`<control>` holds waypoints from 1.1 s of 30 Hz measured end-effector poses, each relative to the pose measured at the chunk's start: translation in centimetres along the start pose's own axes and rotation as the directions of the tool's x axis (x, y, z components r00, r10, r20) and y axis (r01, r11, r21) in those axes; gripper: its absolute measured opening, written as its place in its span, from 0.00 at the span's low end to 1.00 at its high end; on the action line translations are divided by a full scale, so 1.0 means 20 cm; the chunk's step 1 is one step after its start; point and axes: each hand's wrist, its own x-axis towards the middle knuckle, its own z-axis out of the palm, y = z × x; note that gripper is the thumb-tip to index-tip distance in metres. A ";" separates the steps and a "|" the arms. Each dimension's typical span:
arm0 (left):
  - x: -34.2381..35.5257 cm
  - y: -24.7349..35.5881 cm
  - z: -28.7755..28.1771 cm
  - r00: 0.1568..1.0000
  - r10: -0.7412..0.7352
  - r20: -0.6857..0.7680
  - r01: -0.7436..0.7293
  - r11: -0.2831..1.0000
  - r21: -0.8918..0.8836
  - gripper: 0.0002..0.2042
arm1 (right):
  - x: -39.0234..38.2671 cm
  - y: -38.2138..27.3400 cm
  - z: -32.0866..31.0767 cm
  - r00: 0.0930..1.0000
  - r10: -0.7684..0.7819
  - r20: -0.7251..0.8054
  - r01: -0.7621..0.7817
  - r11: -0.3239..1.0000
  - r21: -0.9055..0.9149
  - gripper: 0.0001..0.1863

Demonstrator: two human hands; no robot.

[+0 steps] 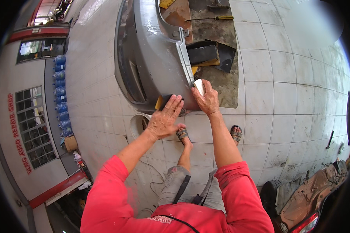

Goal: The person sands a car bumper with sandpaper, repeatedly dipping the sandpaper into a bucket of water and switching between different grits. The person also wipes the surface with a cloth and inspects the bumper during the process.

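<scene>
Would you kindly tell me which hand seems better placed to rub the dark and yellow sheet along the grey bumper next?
Probably the left hand: it lies outstretched over the sheet at the near end of the bumper, while the right hand holds a white object by the bumper's edge.

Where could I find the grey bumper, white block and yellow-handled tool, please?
Grey bumper [156, 58]: head view, middle of its outer face.
White block [199, 86]: head view, its exposed face.
Yellow-handled tool [224, 18]: head view, its handle.
</scene>
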 end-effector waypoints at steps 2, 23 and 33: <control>0.10 -0.12 -0.07 1.000 0.016 -0.003 -0.016 0.998 0.062 0.43 | 0.02 -0.03 0.00 1.000 -0.024 0.001 0.024 1.000 0.019 0.25; 0.37 0.12 0.07 0.955 -0.221 -0.195 0.196 0.970 -0.143 0.32 | 0.01 -0.02 0.00 0.993 -0.113 -0.030 0.115 0.992 0.055 0.15; 0.42 -0.05 -0.01 0.981 -0.025 -0.190 0.009 0.997 -0.082 0.27 | 0.00 0.01 0.09 0.944 -0.321 -0.075 0.307 0.939 -0.158 0.09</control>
